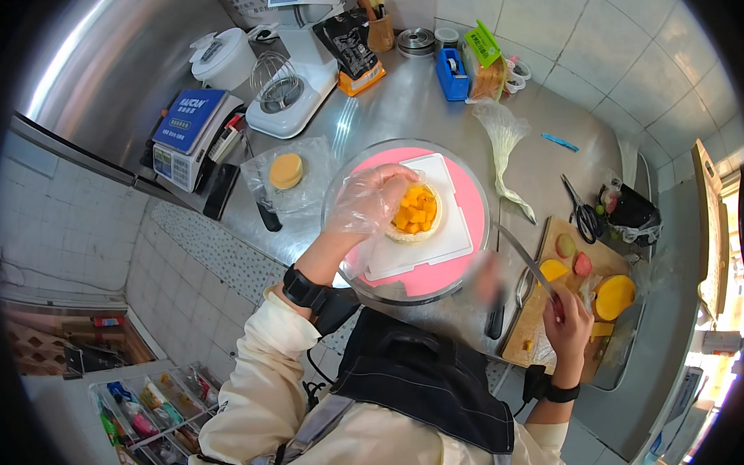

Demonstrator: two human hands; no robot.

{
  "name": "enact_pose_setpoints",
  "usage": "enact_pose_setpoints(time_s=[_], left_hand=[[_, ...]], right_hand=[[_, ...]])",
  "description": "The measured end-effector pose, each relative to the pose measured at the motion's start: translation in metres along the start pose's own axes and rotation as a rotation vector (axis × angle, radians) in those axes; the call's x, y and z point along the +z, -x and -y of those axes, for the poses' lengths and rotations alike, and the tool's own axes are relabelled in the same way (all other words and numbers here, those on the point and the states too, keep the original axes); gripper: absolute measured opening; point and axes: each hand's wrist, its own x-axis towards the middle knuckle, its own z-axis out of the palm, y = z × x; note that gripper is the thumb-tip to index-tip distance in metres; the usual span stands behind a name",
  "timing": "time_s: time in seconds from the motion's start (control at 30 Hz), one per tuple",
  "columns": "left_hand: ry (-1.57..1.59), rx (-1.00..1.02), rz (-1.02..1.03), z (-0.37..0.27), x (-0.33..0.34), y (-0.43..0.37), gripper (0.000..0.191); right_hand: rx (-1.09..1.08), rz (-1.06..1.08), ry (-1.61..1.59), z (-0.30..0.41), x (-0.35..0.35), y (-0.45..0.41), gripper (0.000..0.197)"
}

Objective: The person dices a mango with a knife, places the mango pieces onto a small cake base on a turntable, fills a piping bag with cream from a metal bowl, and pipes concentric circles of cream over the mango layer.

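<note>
My left hand (377, 201), in a clear plastic glove, is curled at the upper left side of a small round cream-edged cake (409, 236). Cubes of mango (415, 211) cover its top. Beneath the cake lies a white cake board (450, 180) on a pink-topped turntable (432, 282). Whether the gloved fingers hold anything is hidden. My bare right hand (566, 324) grips a knife (526, 255), its long blade pointing up and left over a wooden cutting board (553, 232). Close to that hand are a cut mango half (614, 296) and a mango slice (553, 270).
Round sponge layers (285, 171) lie on plastic film left of the turntable. A filled piping bag (503, 148), scissors (577, 210) and a black bin (632, 211) are to the right. Behind stand a scale (190, 137), a stand mixer (299, 81) and a tape dispenser (452, 76).
</note>
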Motion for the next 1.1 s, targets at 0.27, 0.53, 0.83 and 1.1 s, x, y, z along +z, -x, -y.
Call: enact_pose_setpoints(time_s=[0.27,0.53,0.83,1.1], left_hand=[[0.69,0.115,-0.042,-0.021,-0.015,0.032,0.021],[0.707,0.245,-0.013,-0.005,-0.018,0.053,0.033],[0.68,0.153,-0.099,-0.009,-0.022,0.055,0.029],[0.686,0.116,-0.219,0.002,-0.029,0.057,0.026]], right_hand=[[-0.235,0.108,0.145,0.038,-0.016,-0.073,0.038],[-0.323,0.174,0.206,0.048,-0.032,-0.088,0.033],[-0.444,0.17,0.246,0.066,-0.021,-0.109,0.03],[-0.53,0.106,0.301,0.074,-0.035,-0.119,0.034]])
